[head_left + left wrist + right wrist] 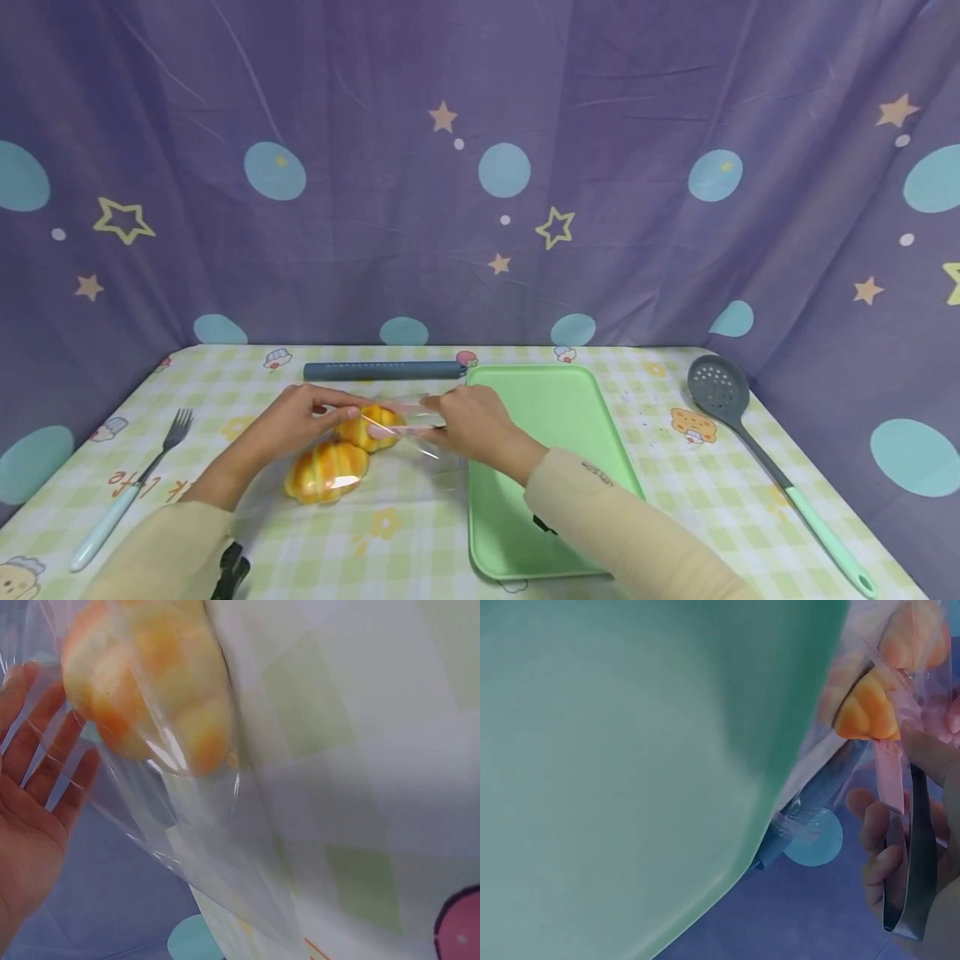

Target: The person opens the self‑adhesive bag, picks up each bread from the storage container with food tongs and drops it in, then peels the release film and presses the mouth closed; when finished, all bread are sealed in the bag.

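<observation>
**Tongs (925, 855) at the mouth of a clear bag (142, 806).**

The upper roll (352, 429) lies at the tongs' pink tips, just left of the green tray (502, 533); the lower roll (326, 472) sits beside it, nearer the person, under the film. The likeliest fault is a slip: smooth tips on a rounded surface could let the upper roll turn and drop back. The thin film could also fold between tip and roll, or the bag's mouth could collapse should the pinch on it loosen. Both rolls are plump and ridged, golden orange fading to pale yellow, with white glare from the plastic on the lower one.

The left hand (300, 421) pinches the bag's edge between thumb and forefinger. The right hand (480, 425) is clamped round the tongs; whether their tips bear firmly on the upper roll is hard to tell through the film.

Farther out lie a dark blue cylinder (386, 370), a fork (120, 508) and a skimmer (717, 400).
</observation>
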`<act>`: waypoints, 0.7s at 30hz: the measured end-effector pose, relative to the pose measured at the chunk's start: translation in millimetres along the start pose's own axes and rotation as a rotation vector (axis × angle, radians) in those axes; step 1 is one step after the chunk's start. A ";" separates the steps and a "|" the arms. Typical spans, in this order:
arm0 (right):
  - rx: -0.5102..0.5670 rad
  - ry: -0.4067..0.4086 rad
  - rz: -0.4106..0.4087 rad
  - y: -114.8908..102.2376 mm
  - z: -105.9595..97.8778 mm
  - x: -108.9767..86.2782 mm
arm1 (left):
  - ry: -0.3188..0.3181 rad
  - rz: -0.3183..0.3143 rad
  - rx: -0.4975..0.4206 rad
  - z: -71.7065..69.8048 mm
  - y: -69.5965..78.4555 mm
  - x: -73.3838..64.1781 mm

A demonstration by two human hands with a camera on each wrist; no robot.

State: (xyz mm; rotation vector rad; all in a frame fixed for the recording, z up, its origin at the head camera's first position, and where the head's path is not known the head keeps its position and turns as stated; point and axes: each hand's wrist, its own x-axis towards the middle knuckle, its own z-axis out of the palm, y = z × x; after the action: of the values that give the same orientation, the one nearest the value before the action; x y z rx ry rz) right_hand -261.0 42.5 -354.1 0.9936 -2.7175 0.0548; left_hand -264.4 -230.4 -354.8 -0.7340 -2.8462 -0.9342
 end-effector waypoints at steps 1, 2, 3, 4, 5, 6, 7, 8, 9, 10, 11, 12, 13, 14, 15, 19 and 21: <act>0.002 -0.003 0.007 0.6 -0.5 -1.3 | 0.002 -0.001 0.001 0.4 0.0 0.1; -0.001 -0.001 0.012 1.2 -0.7 -2.7 | 0.003 0.003 0.004 0.7 -0.1 0.2; -0.012 0.003 0.015 1.8 -0.5 -4.0 | 0.006 0.003 0.006 1.0 -0.3 0.3; -0.024 0.007 0.017 2.4 -0.5 -5.5 | 0.008 0.005 0.007 1.2 -0.4 0.4; -0.037 0.009 0.017 3.0 -0.7 -7.0 | 0.009 0.006 0.008 1.4 -0.5 0.5; -0.048 0.012 0.018 3.5 -0.9 -8.6 | 0.009 0.008 0.010 1.2 -0.5 0.5; -0.060 0.011 0.019 4.1 -1.2 -10.4 | 0.008 0.009 0.010 1.1 -0.5 0.5; -0.069 0.010 0.018 4.7 -1.7 -12.3 | 0.006 0.010 0.011 0.9 -0.4 0.5; -0.073 0.005 0.016 5.5 -2.3 -14.4 | 0.006 0.007 0.010 0.8 -0.2 0.4; -0.072 0.002 0.014 6.4 -3.4 -16.7 | 0.003 0.007 0.009 0.6 -0.1 0.4; -0.071 -0.004 0.014 7.4 -4.7 -19.2 | 0.001 0.007 0.010 0.6 0.1 0.4; -0.068 -0.009 0.014 8.6 -5.9 -21.8 | -0.001 0.006 0.011 0.5 0.6 0.4; -0.062 -0.011 0.013 9.8 -7.6 -24.7 | -0.002 0.005 0.011 0.5 0.9 0.5; -0.054 -0.010 0.012 11.3 -9.5 -27.6 | -0.001 0.003 0.013 0.7 1.1 0.6; -0.047 -0.008 0.011 13.0 -11.2 -30.6 | 0.000 0.001 0.014 0.8 1.3 0.6; -0.004 0.001 0.009 20.8 -20.3 -42.3 | 0.000 -0.009 0.018 0.9 1.6 0.4; 0.019 0.000 0.014 25.2 -25.0 -47.6 | 0.000 -0.011 0.018 0.5 1.6 0.2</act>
State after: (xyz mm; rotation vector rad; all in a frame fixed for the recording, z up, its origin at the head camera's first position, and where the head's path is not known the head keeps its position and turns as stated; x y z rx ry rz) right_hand -236.6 94.9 -340.2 0.9799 -2.7288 0.0831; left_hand -263.8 -229.0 -354.4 -0.7174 -2.8579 -0.9086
